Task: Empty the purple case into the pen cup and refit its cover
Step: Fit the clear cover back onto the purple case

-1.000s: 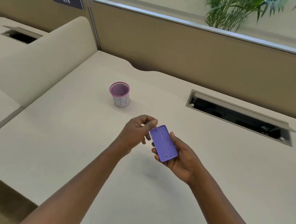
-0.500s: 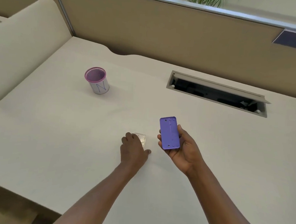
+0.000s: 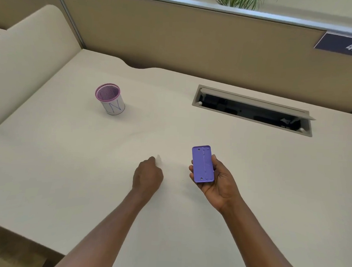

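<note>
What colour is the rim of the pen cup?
Purple, above a white wall with blue lettering; the pen cup shows in the head view.

An open-plan office was shown. A pale desk (image 3: 250,168) was enclosed by tan fabric partitions (image 3: 186,44) capped with a metal rail. On the partition above the desk's far right corner, a dark plate numbered 475 (image 3: 342,45) was fixed. A cable hatch (image 3: 253,110) was set open in the desk's far side, and a potted plant (image 3: 242,1) was seen beyond the partition.
</note>
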Action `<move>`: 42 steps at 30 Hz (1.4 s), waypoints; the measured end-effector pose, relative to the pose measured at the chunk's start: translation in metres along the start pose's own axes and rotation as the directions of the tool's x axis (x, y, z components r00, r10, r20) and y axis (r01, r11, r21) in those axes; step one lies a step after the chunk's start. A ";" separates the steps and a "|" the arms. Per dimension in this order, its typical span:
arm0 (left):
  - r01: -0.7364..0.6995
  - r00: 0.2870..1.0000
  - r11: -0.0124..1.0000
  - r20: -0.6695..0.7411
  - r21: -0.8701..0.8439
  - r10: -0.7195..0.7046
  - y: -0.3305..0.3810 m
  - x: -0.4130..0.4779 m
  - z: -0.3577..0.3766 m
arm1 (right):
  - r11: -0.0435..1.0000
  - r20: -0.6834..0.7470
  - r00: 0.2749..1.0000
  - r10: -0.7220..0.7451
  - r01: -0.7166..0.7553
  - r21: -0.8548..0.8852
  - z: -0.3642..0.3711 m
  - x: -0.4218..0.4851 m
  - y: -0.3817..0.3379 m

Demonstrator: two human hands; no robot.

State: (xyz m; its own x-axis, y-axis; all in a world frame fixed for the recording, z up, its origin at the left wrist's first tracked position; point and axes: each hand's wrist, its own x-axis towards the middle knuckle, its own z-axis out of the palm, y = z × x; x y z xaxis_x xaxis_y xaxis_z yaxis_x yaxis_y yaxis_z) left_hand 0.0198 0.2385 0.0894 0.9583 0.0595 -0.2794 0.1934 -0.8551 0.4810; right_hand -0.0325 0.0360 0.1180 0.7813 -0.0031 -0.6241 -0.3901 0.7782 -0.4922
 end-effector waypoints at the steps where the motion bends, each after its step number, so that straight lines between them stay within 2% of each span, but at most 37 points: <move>1: 0.063 0.998 0.989 0.009 -0.133 -0.063 0.000 0.000 -0.004 | 1.000 -0.003 1.000 -0.002 0.002 0.001 -0.001 0.000 0.000; 2: 0.131 0.991 0.946 0.035 -0.298 -0.126 0.000 0.000 -0.007 | 1.000 -0.004 1.000 -0.005 0.005 0.002 -0.002 -0.001 0.000; 3: 0.212 0.977 0.859 0.099 -0.465 -0.187 0.003 -0.001 -0.012 | 1.000 -0.004 1.000 -0.007 0.007 0.003 -0.002 -0.001 0.000; 5: 0.336 0.942 0.622 0.262 -0.708 -0.211 0.008 -0.003 -0.017 | 1.000 -0.002 1.000 -0.011 0.011 0.008 -0.003 -0.002 0.000; 7: 0.398 0.917 0.436 0.366 -0.807 -0.160 0.015 -0.007 -0.024 | 1.000 -0.001 1.000 -0.018 0.018 0.013 -0.003 -0.002 0.000; 9: 0.416 0.909 0.289 0.396 -0.862 -0.126 0.023 -0.011 -0.031 | 0.999 -0.003 1.000 -0.031 0.031 0.016 -0.005 -0.003 0.000; 11: 0.414 0.909 0.187 0.396 -0.891 -0.127 0.031 -0.016 -0.038 | 0.999 -0.012 0.999 -0.044 0.044 0.026 -0.007 -0.003 0.000; 13: 0.425 0.905 0.130 0.415 -0.896 -0.095 0.042 -0.023 -0.043 | 0.998 -0.014 0.999 -0.049 0.049 0.029 -0.008 -0.004 0.001; 15: 0.429 0.901 0.186 0.432 -0.884 -0.024 0.054 -0.031 -0.045 | 0.998 -0.008 0.998 -0.057 0.057 0.022 -0.007 -0.005 0.003; 18: 0.366 0.906 0.389 0.420 -0.846 0.060 0.068 -0.041 -0.042 | 0.997 0.026 0.997 -0.077 0.076 0.019 -0.006 -0.007 0.007; 20: 0.301 0.922 0.476 0.380 -0.826 0.078 0.074 -0.045 -0.039 | 0.997 0.061 0.995 -0.074 0.072 0.034 -0.006 -0.010 0.008; 22: 0.238 0.940 0.526 0.329 -0.816 0.085 0.079 -0.047 -0.037 | 0.997 0.087 0.994 -0.068 0.065 0.038 -0.007 -0.012 0.008; 27: -0.006 0.990 0.737 0.102 -0.676 0.102 0.085 -0.049 -0.030 | 0.997 0.106 0.992 -0.074 0.070 0.036 -0.006 -0.015 0.007; 34: -0.121 0.988 0.793 0.002 -0.597 0.152 0.088 -0.053 -0.031 | 0.995 0.159 0.983 -0.095 0.095 0.010 -0.006 -0.017 0.006; 42: -0.142 0.986 0.836 0.001 -0.530 0.168 0.089 -0.053 -0.027 | 0.995 0.176 0.980 -0.099 0.096 0.024 -0.008 -0.016 0.009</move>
State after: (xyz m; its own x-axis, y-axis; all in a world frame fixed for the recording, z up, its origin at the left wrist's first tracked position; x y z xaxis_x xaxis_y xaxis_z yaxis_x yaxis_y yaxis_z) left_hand -0.0079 0.1733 0.1697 0.9770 -0.0852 -0.1955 0.1372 -0.4503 0.8823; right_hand -0.0529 0.0377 0.1189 0.8894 0.0304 -0.4562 -0.3015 0.7892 -0.5351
